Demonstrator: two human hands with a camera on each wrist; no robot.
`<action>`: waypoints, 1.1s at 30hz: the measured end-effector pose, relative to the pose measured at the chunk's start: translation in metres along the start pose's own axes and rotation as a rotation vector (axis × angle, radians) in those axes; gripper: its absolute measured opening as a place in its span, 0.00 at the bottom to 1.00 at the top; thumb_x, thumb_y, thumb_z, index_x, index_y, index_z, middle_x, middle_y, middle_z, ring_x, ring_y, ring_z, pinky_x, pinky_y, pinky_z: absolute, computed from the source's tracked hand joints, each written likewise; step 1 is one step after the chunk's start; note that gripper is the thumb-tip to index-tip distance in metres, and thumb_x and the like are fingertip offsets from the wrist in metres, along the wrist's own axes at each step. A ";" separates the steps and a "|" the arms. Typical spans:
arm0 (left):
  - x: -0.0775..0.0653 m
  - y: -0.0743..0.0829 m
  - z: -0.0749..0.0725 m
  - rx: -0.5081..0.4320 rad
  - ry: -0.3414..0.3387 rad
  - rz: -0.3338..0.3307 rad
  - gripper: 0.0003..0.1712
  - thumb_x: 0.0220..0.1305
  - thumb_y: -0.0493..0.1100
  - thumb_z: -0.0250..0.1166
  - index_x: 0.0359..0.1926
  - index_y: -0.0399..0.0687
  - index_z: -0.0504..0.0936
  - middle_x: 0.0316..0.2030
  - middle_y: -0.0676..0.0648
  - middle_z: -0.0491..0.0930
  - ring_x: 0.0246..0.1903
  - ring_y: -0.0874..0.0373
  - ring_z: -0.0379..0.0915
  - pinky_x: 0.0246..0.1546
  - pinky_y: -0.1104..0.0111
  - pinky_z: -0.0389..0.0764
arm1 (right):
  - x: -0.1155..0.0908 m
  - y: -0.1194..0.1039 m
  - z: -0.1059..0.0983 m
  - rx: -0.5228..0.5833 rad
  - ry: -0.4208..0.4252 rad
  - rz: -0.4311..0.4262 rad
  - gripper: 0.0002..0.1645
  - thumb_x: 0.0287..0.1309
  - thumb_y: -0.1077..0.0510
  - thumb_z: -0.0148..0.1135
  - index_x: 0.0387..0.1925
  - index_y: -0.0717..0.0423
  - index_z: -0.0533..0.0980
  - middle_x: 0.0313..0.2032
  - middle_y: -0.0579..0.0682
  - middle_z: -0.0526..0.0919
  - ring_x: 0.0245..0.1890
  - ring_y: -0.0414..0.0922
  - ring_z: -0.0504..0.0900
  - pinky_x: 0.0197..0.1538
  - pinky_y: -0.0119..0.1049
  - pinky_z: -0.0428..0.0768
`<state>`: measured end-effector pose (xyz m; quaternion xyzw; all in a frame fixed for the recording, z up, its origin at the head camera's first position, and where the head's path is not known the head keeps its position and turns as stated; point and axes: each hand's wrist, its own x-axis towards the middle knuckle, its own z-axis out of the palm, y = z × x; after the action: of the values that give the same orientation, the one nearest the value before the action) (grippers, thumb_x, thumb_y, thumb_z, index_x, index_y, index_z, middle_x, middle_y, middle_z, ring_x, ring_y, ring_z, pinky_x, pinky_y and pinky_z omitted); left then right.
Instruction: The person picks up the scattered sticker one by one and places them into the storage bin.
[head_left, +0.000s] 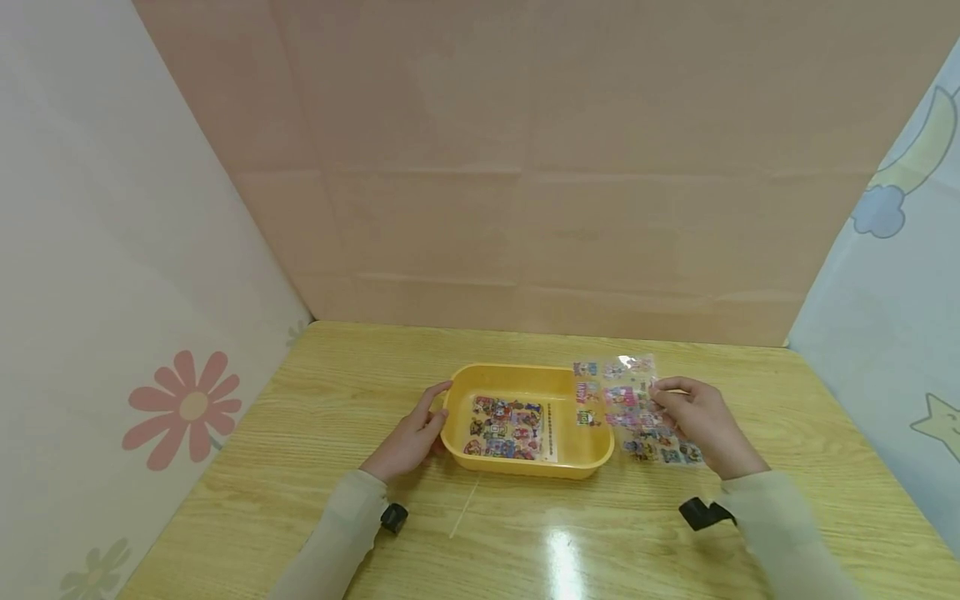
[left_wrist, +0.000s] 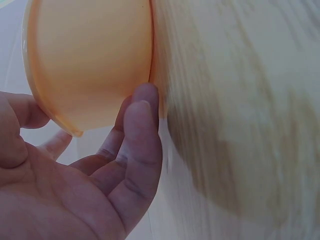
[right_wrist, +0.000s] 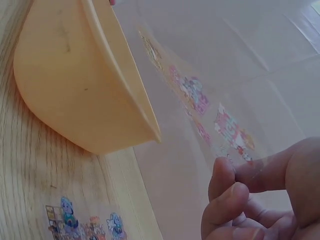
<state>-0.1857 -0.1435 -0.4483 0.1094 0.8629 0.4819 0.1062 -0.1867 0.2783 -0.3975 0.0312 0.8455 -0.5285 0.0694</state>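
Observation:
A yellow plastic basin [head_left: 525, 468] stands on the table, with colourful sticker sheets [head_left: 502, 429] lying inside. My left hand [head_left: 408, 437] grips the basin's left end; the left wrist view shows the thumb at the rim and the fingers curled low by the wall. Between thumb and fingers, my right hand [head_left: 701, 421] pinches a clear sticker sheet [head_left: 618, 396] with pink and multicoloured prints. That sheet is raised and overlaps the basin's right end in the head view. Below it, another clear sticker sheet [head_left: 660, 450] lies on the table, partly covered by the right hand and the raised sheet.
The wooden table [head_left: 360, 367] reaches back to a pinkish-brown paper wall [head_left: 525, 250]. Printed side walls border it, with a red flower [head_left: 193, 408] on the left. A thin pale strip [head_left: 465, 507] lies in front of the basin.

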 end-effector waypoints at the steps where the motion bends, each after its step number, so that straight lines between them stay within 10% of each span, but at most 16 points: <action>1: 0.000 0.000 0.000 0.001 0.000 0.001 0.29 0.82 0.49 0.44 0.78 0.65 0.51 0.33 0.45 0.76 0.25 0.50 0.74 0.24 0.60 0.77 | 0.000 -0.001 0.001 0.000 -0.003 -0.001 0.29 0.76 0.49 0.50 0.63 0.70 0.66 0.35 0.46 0.84 0.22 0.38 0.72 0.22 0.34 0.69; 33: 0.000 0.000 0.000 -0.007 -0.004 0.001 0.28 0.82 0.49 0.44 0.78 0.64 0.52 0.32 0.45 0.77 0.26 0.50 0.74 0.25 0.60 0.78 | 0.007 -0.028 0.031 0.028 -0.096 -0.032 0.21 0.75 0.54 0.51 0.58 0.67 0.71 0.38 0.52 0.87 0.20 0.40 0.70 0.21 0.34 0.69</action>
<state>-0.1861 -0.1429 -0.4482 0.1106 0.8609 0.4847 0.1081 -0.1941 0.2382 -0.3874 -0.0068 0.8342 -0.5421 0.1009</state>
